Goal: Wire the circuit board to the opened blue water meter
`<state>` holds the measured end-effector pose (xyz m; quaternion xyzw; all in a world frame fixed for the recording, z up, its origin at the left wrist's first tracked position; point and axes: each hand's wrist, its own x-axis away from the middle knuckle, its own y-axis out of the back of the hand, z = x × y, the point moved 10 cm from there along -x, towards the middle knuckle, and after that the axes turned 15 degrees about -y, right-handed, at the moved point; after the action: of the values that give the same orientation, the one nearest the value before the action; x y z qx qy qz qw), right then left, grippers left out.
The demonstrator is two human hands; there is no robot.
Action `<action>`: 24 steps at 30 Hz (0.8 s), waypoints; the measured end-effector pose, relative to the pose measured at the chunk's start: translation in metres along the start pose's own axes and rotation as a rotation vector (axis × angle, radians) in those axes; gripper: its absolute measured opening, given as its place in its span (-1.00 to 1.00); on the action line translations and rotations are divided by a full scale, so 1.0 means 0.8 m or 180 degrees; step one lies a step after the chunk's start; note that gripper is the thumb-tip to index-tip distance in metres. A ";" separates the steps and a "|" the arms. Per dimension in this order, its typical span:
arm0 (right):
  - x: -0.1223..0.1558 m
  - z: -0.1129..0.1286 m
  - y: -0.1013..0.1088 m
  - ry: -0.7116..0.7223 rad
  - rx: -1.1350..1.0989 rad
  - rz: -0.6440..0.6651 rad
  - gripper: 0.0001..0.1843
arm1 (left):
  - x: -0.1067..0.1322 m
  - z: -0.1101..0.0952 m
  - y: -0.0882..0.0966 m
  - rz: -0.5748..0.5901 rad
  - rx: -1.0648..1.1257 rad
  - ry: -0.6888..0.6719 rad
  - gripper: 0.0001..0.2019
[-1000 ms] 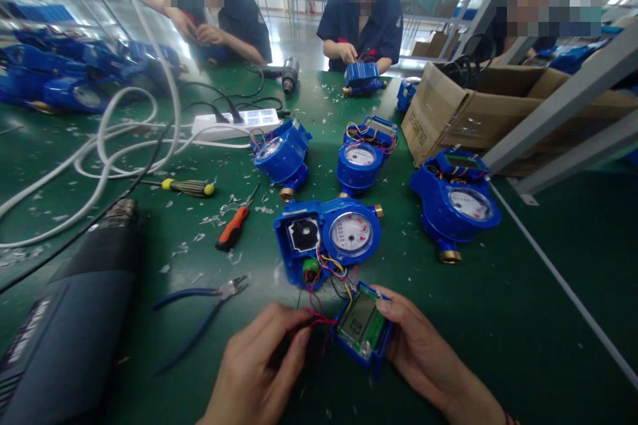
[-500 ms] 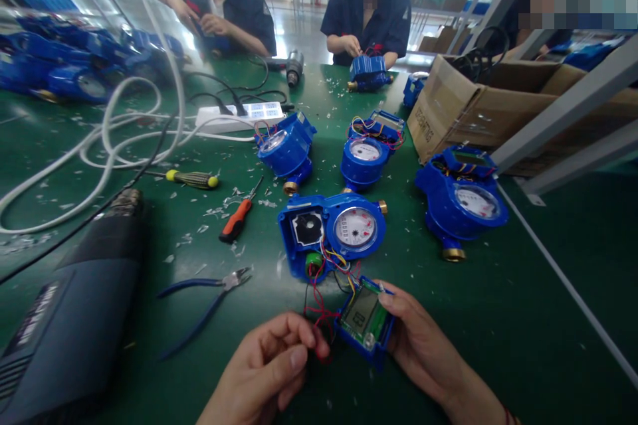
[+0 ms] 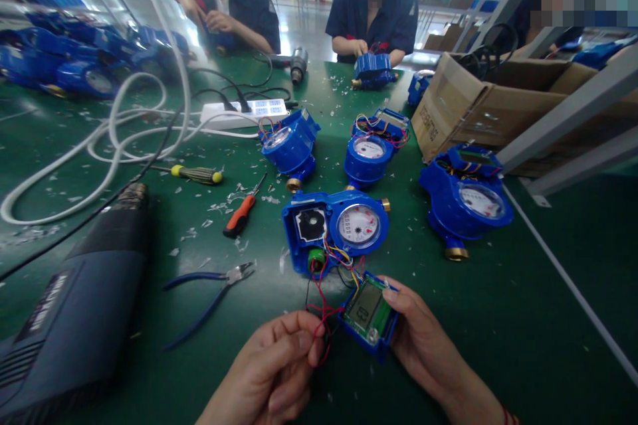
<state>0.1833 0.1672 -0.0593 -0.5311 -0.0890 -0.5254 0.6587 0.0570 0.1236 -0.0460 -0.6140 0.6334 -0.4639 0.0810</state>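
Between the thumb and fingers of my left hand (image 3: 279,362) are thin red wires (image 3: 323,319), pinched near the display. My right hand (image 3: 423,339) grips the blue-framed LCD display module (image 3: 367,312) by its right side, thumb on the upper edge and screen facing up. Several coloured wires run from the module to an opened blue water meter (image 3: 336,229) lying just beyond it. That meter has a round dial on the right and an uncovered compartment on the left, with a green round part (image 3: 316,259) at its lower corner.
Diagonal pliers (image 3: 214,299), an orange screwdriver (image 3: 244,212), a yellow-black screwdriver (image 3: 197,174) and a heat gun (image 3: 80,305) lie left. More water meters (image 3: 468,202) stand beyond, near a cardboard box (image 3: 463,106) and a power strip (image 3: 244,113). Co-workers sit across the green table (image 3: 498,332).
My left thumb and fingers have closed together on the red wires. My right hand keeps its hold on the display module. The whole view has shifted slightly.
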 end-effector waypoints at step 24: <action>-0.002 -0.001 0.005 0.0003 0.0042 -0.0119 -0.77 | 0.001 -0.023 0.029 -0.0659 -0.1586 -0.0695 -0.68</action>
<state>0.1852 0.1674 -0.0632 -0.5248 -0.1020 -0.5374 0.6523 0.0284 0.1276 -0.0511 -0.7226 0.6494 -0.2311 -0.0523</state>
